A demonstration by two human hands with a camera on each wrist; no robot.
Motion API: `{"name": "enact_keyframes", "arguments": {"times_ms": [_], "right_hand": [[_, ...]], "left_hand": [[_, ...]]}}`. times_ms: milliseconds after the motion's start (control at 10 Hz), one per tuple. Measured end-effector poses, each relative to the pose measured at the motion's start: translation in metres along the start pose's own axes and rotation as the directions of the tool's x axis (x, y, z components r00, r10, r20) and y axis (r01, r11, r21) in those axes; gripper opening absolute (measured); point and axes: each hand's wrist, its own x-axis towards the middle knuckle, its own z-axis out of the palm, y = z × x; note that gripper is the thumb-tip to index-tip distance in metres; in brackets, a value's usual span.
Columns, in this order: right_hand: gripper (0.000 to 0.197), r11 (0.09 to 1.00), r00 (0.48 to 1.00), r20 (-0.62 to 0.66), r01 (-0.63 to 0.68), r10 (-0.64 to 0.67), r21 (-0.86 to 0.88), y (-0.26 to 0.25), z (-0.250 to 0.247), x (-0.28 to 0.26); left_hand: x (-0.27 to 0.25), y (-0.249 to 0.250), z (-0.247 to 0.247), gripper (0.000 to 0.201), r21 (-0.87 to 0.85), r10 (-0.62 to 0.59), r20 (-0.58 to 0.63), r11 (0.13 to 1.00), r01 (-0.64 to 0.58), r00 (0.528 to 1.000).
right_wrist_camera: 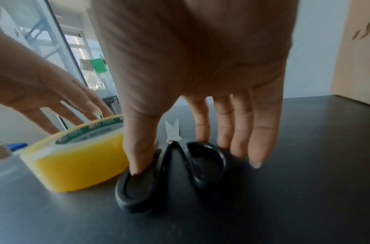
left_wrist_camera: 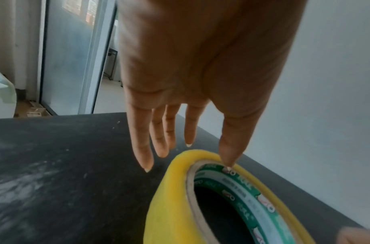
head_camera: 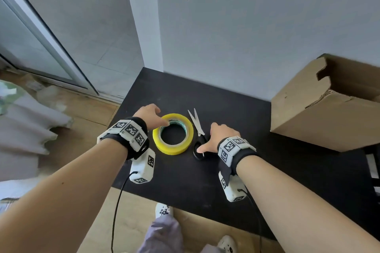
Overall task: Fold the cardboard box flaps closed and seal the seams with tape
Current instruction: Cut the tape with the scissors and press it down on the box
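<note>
Hands [head_camera: 149, 116] touch tape roll [head_camera: 173, 134], scissors [head_camera: 197, 132].

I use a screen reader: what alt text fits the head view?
Two hands reach over a black table: the left hand touches a yellow tape roll, the right hand touches black-handled scissors. An open cardboard box stands at right.

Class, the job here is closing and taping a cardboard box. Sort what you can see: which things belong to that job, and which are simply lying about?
Belongs to the job:
- cardboard box, flaps still open
- yellow tape roll, left hand touching its rim
- scissors, right hand on the handles

Just lying about:
- white fabric on the floor
- black table, only the work surface
</note>
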Motion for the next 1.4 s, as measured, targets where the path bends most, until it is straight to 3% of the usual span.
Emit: {"name": "enact_keyframes", "arguments": {"times_ms": [200, 400, 700, 900, 1100, 1300, 1400], "right_hand": [[0.052, 0.999, 0.999, -0.019, -0.045, 0.046, 0.022, -0.006, 0.000, 0.010], [0.027, 0.989, 0.994, -0.020, -0.102, 0.104, 0.111, 0.012, -0.011, 0.018], [0.040, 0.930, 0.970, -0.137, -0.142, 0.198, 0.339, 0.030, -0.046, 0.040], [0.033, 0.912, 0.975, -0.068, -0.173, 0.213, 0.372, 0.039, -0.053, 0.061], [0.035, 0.913, 0.977, -0.044, -0.177, 0.207, 0.368, 0.045, -0.049, 0.079], [0.042, 0.934, 0.988, -0.008, -0.142, 0.153, 0.329, 0.045, -0.041, 0.087], [0.038, 0.945, 0.989, -0.066, -0.107, 0.134, 0.308, 0.046, -0.050, 0.083]], "left_hand": [[0.016, 0.006, 0.007, 0.054, 0.175, 0.044, 0.069, 0.983, -0.055, 0.997], [0.029, 0.011, 0.005, 0.033, 0.301, 0.094, 0.079, 0.947, -0.114, 0.992], [0.061, 0.050, -0.005, 0.026, 0.205, 0.156, -0.046, 0.968, -0.144, 0.987], [0.091, 0.074, -0.006, 0.035, 0.089, 0.143, -0.109, 0.987, -0.134, 0.984], [0.113, 0.083, 0.000, 0.046, 0.055, 0.128, -0.076, 0.991, -0.124, 0.989], [0.110, 0.085, 0.001, 0.021, 0.029, 0.118, -0.030, 0.993, -0.117, 0.993], [0.105, 0.087, -0.003, 0.018, 0.075, 0.162, -0.063, 0.985, -0.157, 0.985]]}}
